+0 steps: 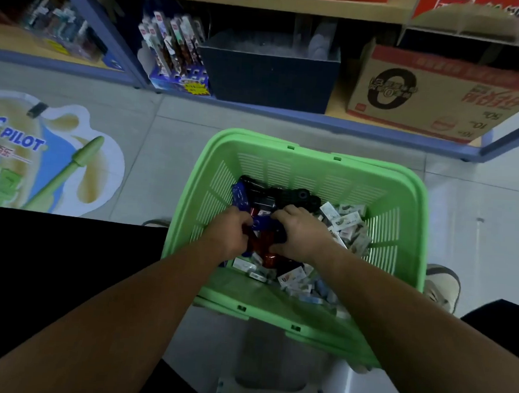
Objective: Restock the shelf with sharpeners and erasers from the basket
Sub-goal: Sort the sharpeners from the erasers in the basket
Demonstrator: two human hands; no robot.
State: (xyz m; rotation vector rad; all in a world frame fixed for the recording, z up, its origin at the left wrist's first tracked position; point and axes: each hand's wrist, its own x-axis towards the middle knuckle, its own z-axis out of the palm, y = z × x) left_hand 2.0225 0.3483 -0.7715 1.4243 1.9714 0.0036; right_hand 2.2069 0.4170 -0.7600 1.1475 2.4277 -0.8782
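Note:
A green plastic basket [314,166] sits on the floor in front of me, holding dark blue, black and red sharpeners [258,200] and several small white boxed erasers [346,223]. Both hands are down inside it. My left hand [227,232] and my right hand [303,234] curl around a blue sharpener [262,224] between them, above red ones. What lies under my palms is hidden.
The low shelf [317,121] beyond the basket carries a dark bin [268,75], a cardboard box [434,94] at right and a pen display [175,54] at left. A floor sticker [42,152] lies left. A white stool [271,379] stands below the basket.

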